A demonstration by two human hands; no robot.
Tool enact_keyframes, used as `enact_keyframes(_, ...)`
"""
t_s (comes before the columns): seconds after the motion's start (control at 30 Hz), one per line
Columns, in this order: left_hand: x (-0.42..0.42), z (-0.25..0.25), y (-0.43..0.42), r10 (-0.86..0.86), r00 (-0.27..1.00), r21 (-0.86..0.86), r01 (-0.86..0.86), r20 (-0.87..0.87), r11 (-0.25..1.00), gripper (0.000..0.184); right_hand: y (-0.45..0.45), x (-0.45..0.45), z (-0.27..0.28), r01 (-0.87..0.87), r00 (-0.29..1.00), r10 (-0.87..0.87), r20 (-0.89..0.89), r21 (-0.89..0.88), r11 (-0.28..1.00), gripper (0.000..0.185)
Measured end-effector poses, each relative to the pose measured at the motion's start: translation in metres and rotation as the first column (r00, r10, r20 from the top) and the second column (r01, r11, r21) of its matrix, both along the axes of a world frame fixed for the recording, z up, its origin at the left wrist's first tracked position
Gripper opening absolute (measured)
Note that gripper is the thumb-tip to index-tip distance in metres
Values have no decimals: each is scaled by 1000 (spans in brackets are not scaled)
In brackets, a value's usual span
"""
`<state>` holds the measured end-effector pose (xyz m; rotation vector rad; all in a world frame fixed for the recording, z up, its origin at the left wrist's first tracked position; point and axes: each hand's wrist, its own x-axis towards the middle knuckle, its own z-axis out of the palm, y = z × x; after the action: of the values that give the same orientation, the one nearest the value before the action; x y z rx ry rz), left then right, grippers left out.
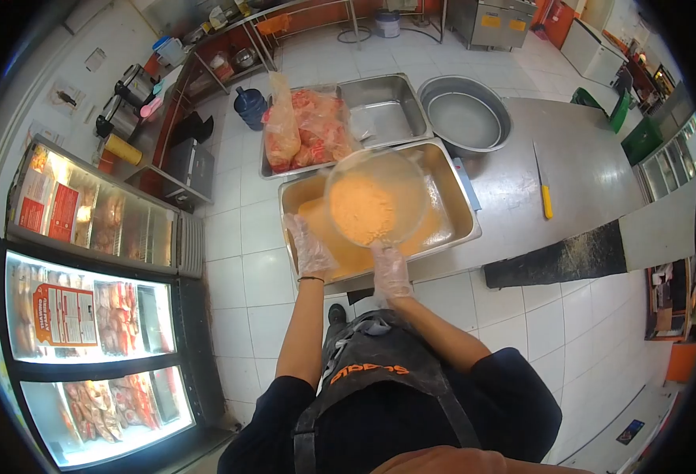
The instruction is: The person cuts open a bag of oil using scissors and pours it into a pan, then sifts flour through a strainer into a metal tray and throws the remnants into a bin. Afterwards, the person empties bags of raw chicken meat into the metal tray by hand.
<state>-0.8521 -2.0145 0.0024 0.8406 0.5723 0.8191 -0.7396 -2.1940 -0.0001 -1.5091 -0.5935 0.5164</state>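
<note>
So the clear round container (376, 199) with orange-tan powder in it is over the near metal pan (460, 207), which has more of that powder inside. Right hand (391, 272), gloved, has its grip closed on the container's near edge. Left hand (310, 249), also gloved, is at the pan's left side, can't tell if it's gripping. Bagged reddish meat (316, 130) sits in the far pan (385, 110), round grey tub (465, 114) beside that, yellow-handled knife (546, 193) on the table (514, 229).
</note>
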Motion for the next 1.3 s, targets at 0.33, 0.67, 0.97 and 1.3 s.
enact_keyframes(0.33, 5, 5, -13, -24, 1000, -33, 24, -3, 999, 97, -1, 0, -9, -136, 942, 180, 282, -169, 976, 33)
enact_keyframes(0.67, 17, 10, -24, 131, 980, -73, -143, -150, 987, 88, -8, 8, -17, -154, 847, 303, 436, -345, 926, 11)
enact_keyframes(0.97, 25, 45, -31, 119, 952, 67, -104, -284, 992, 98, -10, 10, 19, -72, 989, 99, 106, -233, 970, 44)
enact_keyframes(1.3, 22, 38, -33, 61, 951, 33, -54, -305, 998, 103, -11, 4, -31, -133, 736, 388, 554, -444, 886, 15)
